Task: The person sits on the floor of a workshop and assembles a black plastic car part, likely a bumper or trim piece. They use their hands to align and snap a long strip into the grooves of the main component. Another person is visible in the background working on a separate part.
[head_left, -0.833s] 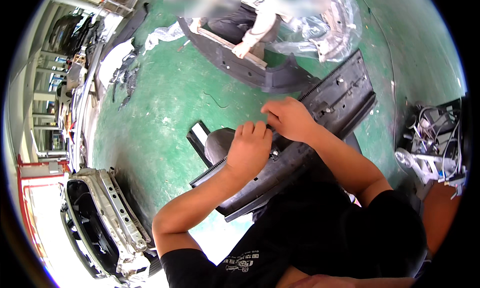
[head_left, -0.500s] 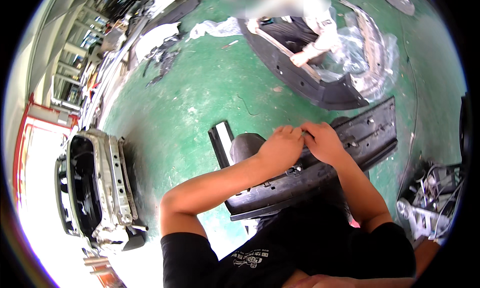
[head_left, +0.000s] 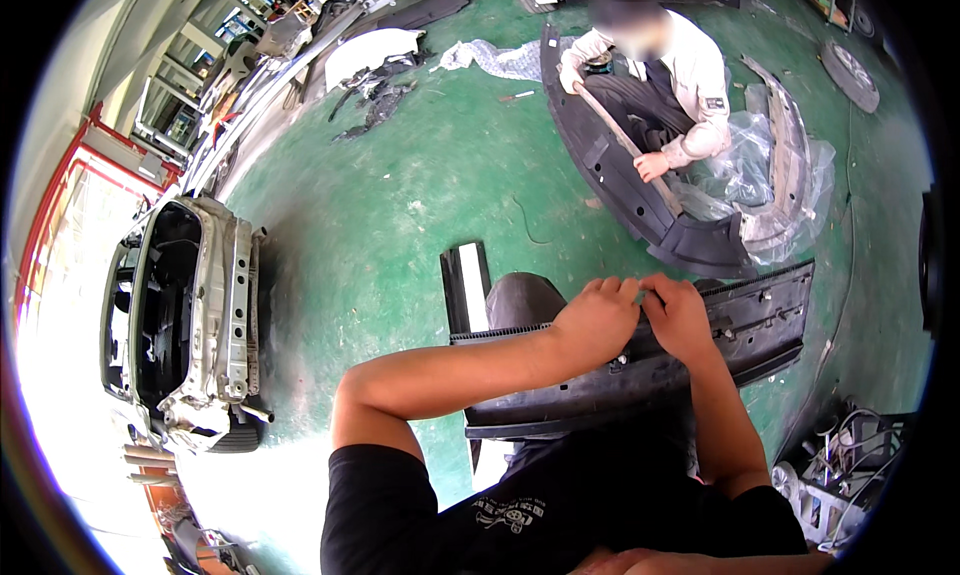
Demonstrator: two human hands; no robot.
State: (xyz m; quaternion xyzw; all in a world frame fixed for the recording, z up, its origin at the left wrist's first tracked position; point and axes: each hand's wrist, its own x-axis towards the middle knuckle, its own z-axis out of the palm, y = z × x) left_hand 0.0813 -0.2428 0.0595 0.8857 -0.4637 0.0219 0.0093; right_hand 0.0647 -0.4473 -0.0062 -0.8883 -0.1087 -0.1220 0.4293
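A long black plastic car trim panel (head_left: 745, 325) lies across my lap, its ribbed edge facing away from me. My left hand (head_left: 600, 320) and my right hand (head_left: 680, 313) meet above that far edge, near the panel's middle. The fingers of both are curled in, tips together. Whatever they pinch is hidden or too small to name. Small clips or fittings dot the panel's upturned face. Just beyond its left end lies a black strip with a white band (head_left: 470, 283), beside my knee (head_left: 523, 300).
Ahead on the green floor, another person (head_left: 690, 85) crouches, both hands on a long strip (head_left: 620, 135) over a curved black bumper part (head_left: 625, 190). Clear plastic wrap (head_left: 735, 160) lies alongside. A cut car body section (head_left: 215, 320) stands left; metal parts (head_left: 850, 460) sit lower right.
My view has shifted, so the scene sits lower and further right, and more of the other person shows. My hands stay together over the panel, which appears more level.
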